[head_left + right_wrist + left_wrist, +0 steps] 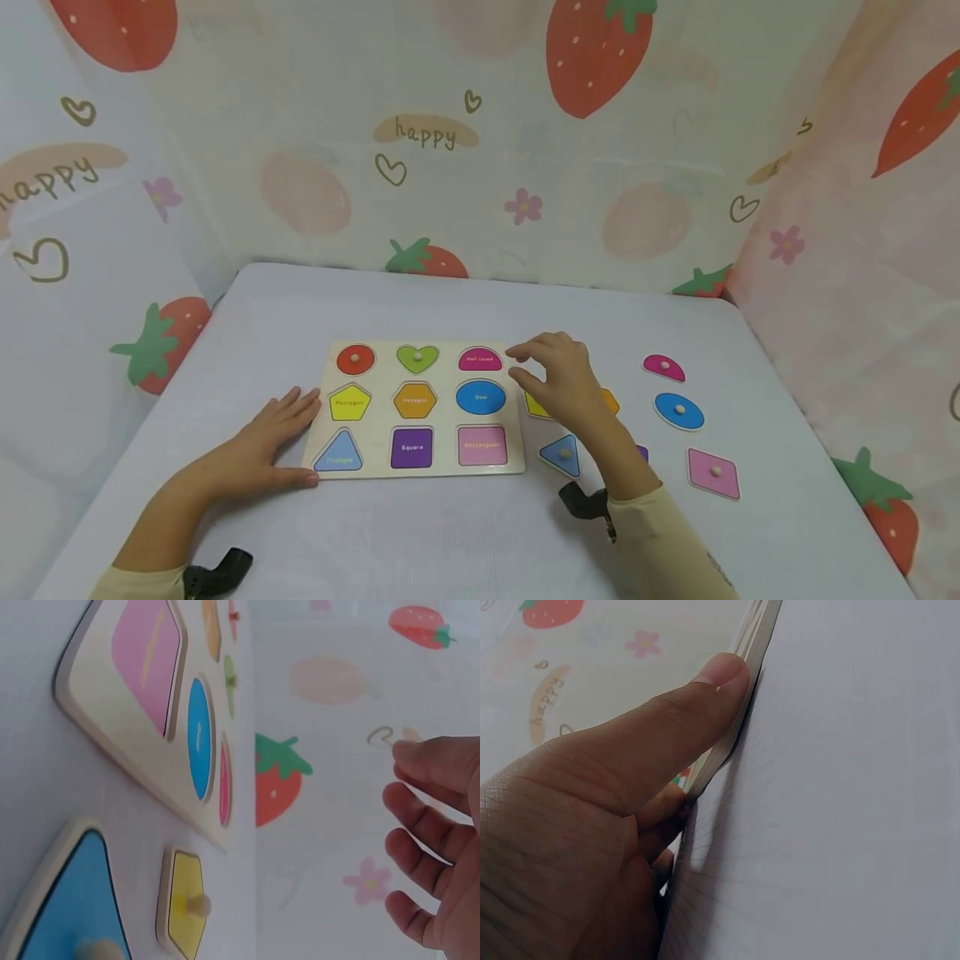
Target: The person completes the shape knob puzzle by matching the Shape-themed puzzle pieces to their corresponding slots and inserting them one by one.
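Observation:
A wooden shape puzzle board (378, 408) lies flat on the table. My left hand (270, 437) rests against its left edge, the thumb at the near corner and the fingers farther up; the left wrist view shows the thumb (675, 712) touching the board's side. In the air by the board's far right corner is my right hand (558, 375), thumb and index finger apart, holding nothing. A knobbed red circle piece (348, 361) and a green heart piece (408, 357) sit in their recesses. The other recesses show printed shapes, such as the blue oval recess (480, 406).
Right of the board lie knobbed pieces: yellow pentagon (184, 892), blue triangle (555, 452), orange hexagon (612, 402), purple square (642, 452), pink half round (658, 365), blue oval (667, 408) and pink rectangle (705, 467). My right arm partly covers some. Strawberry-print cloth (337, 108) surrounds the table.

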A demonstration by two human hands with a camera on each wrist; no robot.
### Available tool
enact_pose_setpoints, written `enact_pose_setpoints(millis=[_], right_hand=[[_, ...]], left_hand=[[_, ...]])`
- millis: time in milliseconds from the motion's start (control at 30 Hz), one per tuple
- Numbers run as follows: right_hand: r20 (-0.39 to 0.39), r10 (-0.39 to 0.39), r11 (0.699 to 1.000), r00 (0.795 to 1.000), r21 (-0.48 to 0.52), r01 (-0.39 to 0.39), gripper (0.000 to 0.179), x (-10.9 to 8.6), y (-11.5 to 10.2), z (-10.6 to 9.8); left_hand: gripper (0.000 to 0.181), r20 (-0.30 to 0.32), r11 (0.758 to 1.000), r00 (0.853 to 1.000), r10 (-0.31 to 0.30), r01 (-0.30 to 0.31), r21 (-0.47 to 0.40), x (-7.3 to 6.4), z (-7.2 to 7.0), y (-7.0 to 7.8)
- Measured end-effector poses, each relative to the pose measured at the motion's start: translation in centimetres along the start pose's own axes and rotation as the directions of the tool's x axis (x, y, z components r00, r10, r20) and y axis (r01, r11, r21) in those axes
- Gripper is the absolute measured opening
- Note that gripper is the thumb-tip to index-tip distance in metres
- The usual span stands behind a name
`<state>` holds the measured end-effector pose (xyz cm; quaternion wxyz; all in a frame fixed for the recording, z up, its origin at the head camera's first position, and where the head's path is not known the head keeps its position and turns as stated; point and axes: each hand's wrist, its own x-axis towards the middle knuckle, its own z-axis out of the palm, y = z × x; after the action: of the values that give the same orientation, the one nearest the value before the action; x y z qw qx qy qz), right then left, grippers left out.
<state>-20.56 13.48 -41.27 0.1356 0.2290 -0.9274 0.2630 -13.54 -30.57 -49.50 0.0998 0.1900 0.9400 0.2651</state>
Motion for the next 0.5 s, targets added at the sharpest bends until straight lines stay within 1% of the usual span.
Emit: enact_pose_setpoints(millis=[200, 333, 400, 500], right_hand=[[0.031, -0.039, 0.999, 0.999, -0.029, 0.040, 0.026, -0.2, 1.3, -1.4], [0.038, -0.069, 0.997, 0.997, -0.042, 0.070, 0.027, -0.2, 2.5, -2.8], [0.025, -0.077, 0.996, 0.997, -0.035, 0.077, 0.027, -0.3, 3.2, -3.7], [-0.028, -0.077, 0.997, 0.997, -0.014, 0.076, 0.026, -0.6, 4.7, -5.0]], left_hand=[[0.115, 0.004, 1.000, 1.000, 0.000, 0.000, -0.003, 0.2, -0.1, 0.0], [0.116, -0.002, 1.000, 1.000, 0.011, -0.011, 0.004, 0.4, 0.1, -0.2], [0.116, -0.004, 1.000, 1.000, 0.011, -0.011, 0.007, 0.4, 0.1, -0.2], [0.116, -0.007, 1.000, 1.000, 0.005, -0.005, 0.008, 0.3, 0.2, -0.2]])
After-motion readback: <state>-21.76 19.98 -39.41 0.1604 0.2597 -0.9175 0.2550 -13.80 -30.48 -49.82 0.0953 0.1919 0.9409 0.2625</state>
